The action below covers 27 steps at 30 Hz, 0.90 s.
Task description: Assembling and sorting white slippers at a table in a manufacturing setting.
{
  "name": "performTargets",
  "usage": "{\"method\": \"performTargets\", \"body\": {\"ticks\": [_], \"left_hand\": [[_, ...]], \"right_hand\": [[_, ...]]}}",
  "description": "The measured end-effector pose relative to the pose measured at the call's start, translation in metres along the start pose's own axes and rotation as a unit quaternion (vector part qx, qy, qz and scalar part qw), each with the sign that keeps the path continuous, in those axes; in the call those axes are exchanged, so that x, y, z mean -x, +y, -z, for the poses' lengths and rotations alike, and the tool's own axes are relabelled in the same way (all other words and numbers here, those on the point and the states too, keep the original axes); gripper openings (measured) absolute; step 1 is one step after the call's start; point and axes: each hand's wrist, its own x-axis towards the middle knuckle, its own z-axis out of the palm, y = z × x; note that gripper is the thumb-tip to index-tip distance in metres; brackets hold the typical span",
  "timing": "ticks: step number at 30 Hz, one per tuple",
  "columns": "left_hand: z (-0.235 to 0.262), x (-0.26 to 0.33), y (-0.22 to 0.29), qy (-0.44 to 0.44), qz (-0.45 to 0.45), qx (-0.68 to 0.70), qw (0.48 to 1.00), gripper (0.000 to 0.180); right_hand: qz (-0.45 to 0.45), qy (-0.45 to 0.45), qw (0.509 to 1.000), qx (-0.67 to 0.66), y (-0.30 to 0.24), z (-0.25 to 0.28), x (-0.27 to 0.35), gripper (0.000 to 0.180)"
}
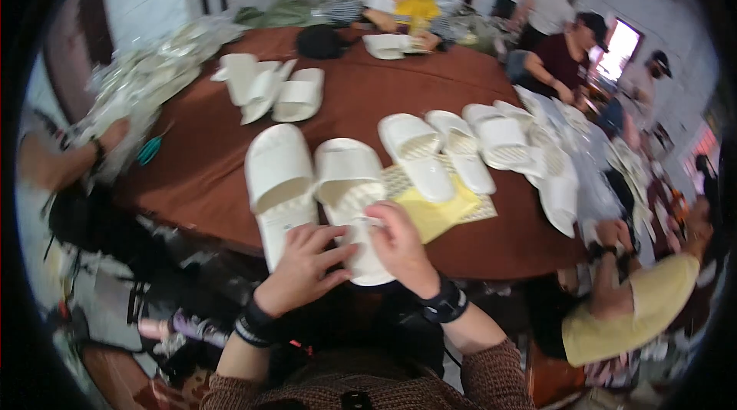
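A pair of white slide slippers lies side by side at the near edge of the brown table, toes pointing away from me. My left hand [309, 266] rests over the heel ends of the left slipper [279, 150] and the right slipper [350, 168], its fingers spread. My right hand [404, 250] is curled at the right edge of the right slipper, its bent fingers closed against the insole. Whether a small piece sits under those fingertips is hidden. Just beyond that hand, a yellow sheet [430, 216] lies partly under another white slipper [418, 155].
More white slippers [503, 137] line the right side of the brown-covered table [207, 172]; others [298, 95] lie at the far left. Teal-handled scissors [151, 149] and a black cap [321, 41] are on it. People sit around, including one in yellow [637, 310] close at right.
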Motion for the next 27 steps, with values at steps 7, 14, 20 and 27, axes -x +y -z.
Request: {"method": "performTargets", "body": {"ticks": [7, 14, 20, 27], "left_hand": [[0.001, 0.007, 0.002, 0.019, -0.002, 0.01, 1.0, 0.044], [-0.005, 0.004, -0.001, 0.047, -0.009, 0.012, 0.999, 0.04], [-0.007, 0.009, -0.005, 0.064, -0.012, 0.031, 0.997, 0.035], [0.054, 0.021, -0.02, 0.106, 0.071, 0.243, 0.962, 0.03]], "right_hand": [[-0.018, 0.008, 0.999, -0.041, -0.012, 0.002, 0.003, 0.024], [-0.018, -0.001, 0.999, -0.036, -0.013, 0.008, 0.0, 0.022], [-0.018, 0.003, 0.999, -0.036, -0.013, 0.004, 0.002, 0.018], [-0.041, 0.015, 0.997, -0.07, -0.002, 0.008, 0.004, 0.016]]}}
